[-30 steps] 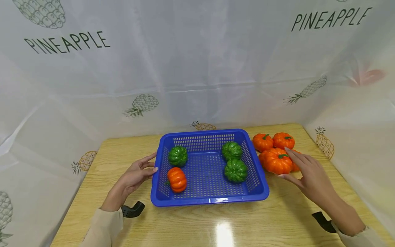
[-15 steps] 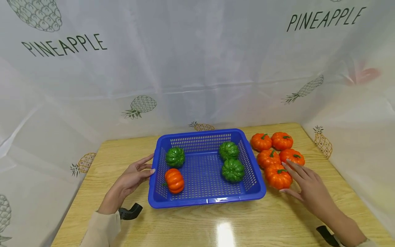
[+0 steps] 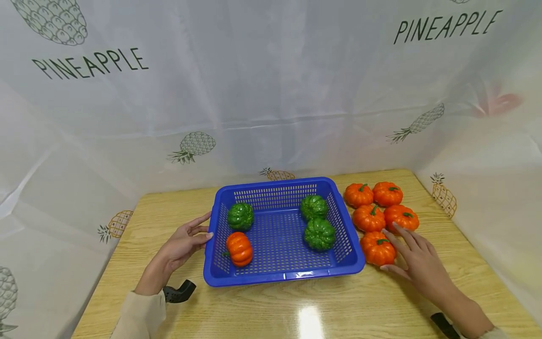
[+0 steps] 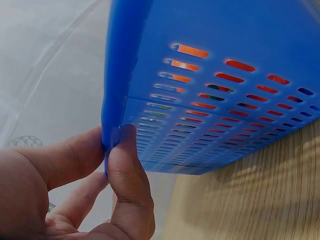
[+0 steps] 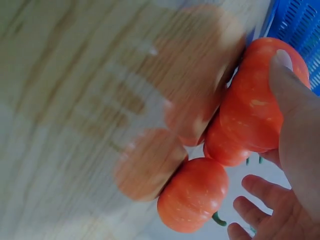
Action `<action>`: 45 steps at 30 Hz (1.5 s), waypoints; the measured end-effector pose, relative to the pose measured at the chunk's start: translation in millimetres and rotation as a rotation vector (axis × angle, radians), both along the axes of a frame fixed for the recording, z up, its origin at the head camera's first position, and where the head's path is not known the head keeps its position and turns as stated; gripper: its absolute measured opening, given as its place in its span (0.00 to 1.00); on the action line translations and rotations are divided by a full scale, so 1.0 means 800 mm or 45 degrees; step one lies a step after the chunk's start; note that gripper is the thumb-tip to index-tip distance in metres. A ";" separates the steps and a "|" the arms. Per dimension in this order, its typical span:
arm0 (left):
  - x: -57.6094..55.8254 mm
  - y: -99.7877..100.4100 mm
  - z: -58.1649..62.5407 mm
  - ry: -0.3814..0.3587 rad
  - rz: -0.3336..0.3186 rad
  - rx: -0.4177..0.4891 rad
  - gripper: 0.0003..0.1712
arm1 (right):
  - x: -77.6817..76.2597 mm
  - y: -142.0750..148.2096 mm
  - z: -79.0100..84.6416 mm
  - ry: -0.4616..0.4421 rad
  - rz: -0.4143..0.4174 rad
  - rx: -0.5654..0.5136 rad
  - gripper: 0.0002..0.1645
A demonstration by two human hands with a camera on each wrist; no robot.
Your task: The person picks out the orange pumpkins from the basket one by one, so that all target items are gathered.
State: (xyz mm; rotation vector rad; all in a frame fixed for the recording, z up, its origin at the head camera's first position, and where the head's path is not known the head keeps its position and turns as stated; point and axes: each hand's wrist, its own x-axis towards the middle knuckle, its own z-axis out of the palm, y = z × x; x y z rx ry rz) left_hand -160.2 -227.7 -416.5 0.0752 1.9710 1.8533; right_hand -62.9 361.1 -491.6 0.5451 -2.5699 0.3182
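A blue plastic basket (image 3: 285, 278) stands in the middle of the table, holding three green pumpkins, one at its left (image 3: 240, 216), and one orange pumpkin (image 3: 239, 248). My left hand (image 3: 182, 245) pinches the basket's left rim; the left wrist view shows fingers on both sides of that rim (image 4: 112, 75). On the right, my right hand (image 3: 421, 261) has thumb and index finger on opposite sides of the nearest small orange pumpkin (image 3: 378, 249). The right wrist view shows the thumb on this pumpkin (image 5: 252, 100), its other fingers spread and off it.
Several more orange pumpkins (image 3: 369, 218) sit close together right of the basket, behind the held one. The wooden table (image 3: 254, 310) reaches back to a white curtain (image 3: 271, 94) printed with pineapples. Black wrist mounts (image 3: 179, 292) jut out beside the forearms.
My right hand has brought the orange pumpkin nearer to me, uncovering those behind, then a little left toward the basket. My left hand stays on the rim.
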 end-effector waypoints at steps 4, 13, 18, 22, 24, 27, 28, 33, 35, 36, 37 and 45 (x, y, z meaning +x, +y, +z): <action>0.001 -0.001 0.000 0.000 0.006 0.000 0.44 | -0.004 -0.001 -0.002 0.013 -0.002 0.004 0.57; 0.002 -0.002 0.000 0.002 -0.001 -0.008 0.43 | -0.017 -0.006 0.004 -0.051 0.007 0.002 0.56; 0.001 0.002 0.002 0.004 -0.001 -0.013 0.43 | -0.012 -0.005 0.016 -0.132 -0.017 0.006 0.56; 0.001 0.004 0.002 0.012 -0.001 -0.005 0.44 | -0.009 -0.002 0.038 -0.120 -0.048 -0.004 0.54; 0.001 0.005 0.003 0.014 -0.001 0.000 0.44 | -0.012 -0.004 0.054 -0.088 -0.039 -0.018 0.53; 0.001 0.005 0.003 0.007 0.010 0.011 0.43 | -0.018 -0.015 0.080 -0.053 0.001 -0.026 0.52; 0.001 0.005 0.003 0.013 0.000 0.016 0.43 | -0.020 -0.022 0.088 -0.047 0.027 -0.022 0.51; 0.001 0.004 0.001 0.006 0.007 0.020 0.43 | -0.034 -0.067 0.123 0.011 0.192 0.062 0.51; 0.001 0.004 0.001 0.001 0.015 0.006 0.43 | -0.040 -0.090 0.134 0.035 0.263 0.110 0.51; 0.002 0.004 0.001 0.002 0.015 0.000 0.43 | -0.043 -0.101 0.138 0.043 0.296 0.135 0.51; 0.002 0.004 0.001 0.002 0.018 -0.003 0.43 | -0.047 -0.112 0.143 0.051 0.327 0.161 0.51; 0.003 0.006 0.000 0.005 0.013 0.034 0.43 | -0.073 -0.194 0.158 0.037 0.487 0.402 0.53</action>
